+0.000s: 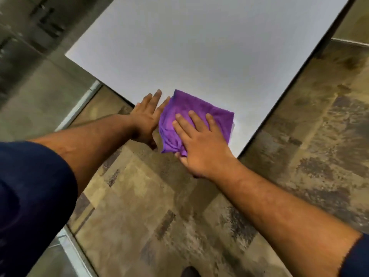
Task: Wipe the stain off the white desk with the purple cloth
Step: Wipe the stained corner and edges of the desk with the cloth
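Stain unseen, perhaps under purple cloth (pixel 196 114); right hand (pixel 201 140) thumb tucked beneath; desk (pixel 199 47) top cropped

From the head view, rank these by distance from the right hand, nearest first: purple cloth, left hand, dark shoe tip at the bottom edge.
1. purple cloth: directly under the right hand, fingers spread flat on it, near the desk corner.
2. left hand: just to the cloth's left, flat at the desk edge.
3. dark shoe tip: far below, on the floor.
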The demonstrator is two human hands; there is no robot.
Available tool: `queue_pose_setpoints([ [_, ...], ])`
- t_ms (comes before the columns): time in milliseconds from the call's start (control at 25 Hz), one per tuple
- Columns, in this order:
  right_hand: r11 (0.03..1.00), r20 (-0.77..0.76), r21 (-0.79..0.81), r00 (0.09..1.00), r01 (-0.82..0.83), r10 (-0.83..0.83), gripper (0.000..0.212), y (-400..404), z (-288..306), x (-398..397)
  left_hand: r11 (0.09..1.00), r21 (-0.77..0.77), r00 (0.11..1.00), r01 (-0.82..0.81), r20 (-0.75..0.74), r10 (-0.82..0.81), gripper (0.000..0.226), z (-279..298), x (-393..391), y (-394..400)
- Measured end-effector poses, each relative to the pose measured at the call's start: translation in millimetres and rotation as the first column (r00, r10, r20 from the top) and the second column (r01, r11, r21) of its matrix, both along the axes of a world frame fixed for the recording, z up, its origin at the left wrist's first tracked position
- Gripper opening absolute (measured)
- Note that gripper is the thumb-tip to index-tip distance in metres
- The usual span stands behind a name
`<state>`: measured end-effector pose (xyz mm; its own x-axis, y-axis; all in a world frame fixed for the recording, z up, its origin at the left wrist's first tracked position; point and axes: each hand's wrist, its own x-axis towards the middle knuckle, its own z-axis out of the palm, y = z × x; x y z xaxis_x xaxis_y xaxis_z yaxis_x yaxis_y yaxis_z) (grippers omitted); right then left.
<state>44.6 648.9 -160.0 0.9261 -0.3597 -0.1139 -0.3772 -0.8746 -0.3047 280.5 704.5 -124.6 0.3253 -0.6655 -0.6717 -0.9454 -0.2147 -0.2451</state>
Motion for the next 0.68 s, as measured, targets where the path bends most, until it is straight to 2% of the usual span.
queue_pose_setpoints([
  [160,0.996,-0.080,-0.038,0.993,-0.085,0.082,0.080,2,1,-65,0.995,0.004,0.992,-0.096,0.080,0.095,0.168,3,-13,-5],
  [320,0.997,-0.083,-0.050,0.995,0.058,-0.062,0.074,-34,3,-132,0.981,0.067,0.982,-0.180,0.068,0.176,0.174,10,-24,-14],
  [520,0.985,-0.070,-0.030,0.983,0.171,-0.172,0.082,-78,5,-67,0.966,0.134,0.975,-0.219,0.055,0.213,0.170,22,-23,-19],
  [680,0.990,-0.084,0.038,0.988,0.134,-0.131,0.095,-95,9,7,0.952,0.182,0.967,-0.244,0.117,0.226,0.168,23,-24,-25],
])
